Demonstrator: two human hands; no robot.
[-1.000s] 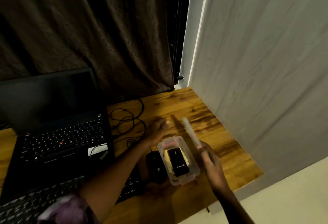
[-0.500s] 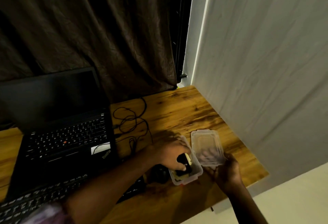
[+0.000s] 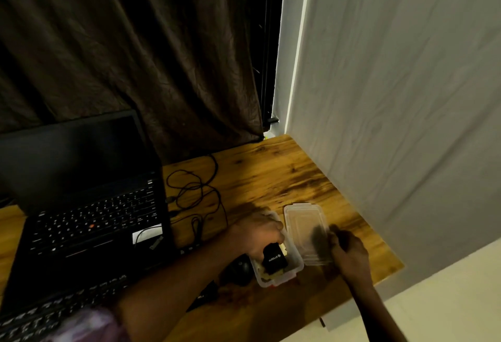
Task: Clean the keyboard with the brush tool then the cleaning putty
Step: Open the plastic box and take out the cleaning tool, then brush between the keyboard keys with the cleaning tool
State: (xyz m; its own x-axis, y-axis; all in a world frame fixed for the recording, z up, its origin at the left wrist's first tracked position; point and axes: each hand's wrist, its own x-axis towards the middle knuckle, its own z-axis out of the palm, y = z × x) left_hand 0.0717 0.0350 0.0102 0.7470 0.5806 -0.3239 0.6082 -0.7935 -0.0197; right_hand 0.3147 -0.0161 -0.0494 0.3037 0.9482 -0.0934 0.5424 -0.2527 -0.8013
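The left hand (image 3: pixel 260 236) grips a black block (image 3: pixel 274 259) inside the clear box (image 3: pixel 280 274). The right hand (image 3: pixel 349 255), blurred, seemingly pinches the lid (image 3: pixel 303 222) just right.

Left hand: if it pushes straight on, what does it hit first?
Probably the clear lid that the right hand holds beside the open box; the left hand grips the black item inside. Depth unclear.

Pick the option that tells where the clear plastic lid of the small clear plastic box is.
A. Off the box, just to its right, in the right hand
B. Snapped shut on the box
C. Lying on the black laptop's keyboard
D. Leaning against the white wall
A: the clear plastic lid sits beside the clear plastic box, with the right hand pinching its edge, while the left hand grips a black rectangular block inside the box.
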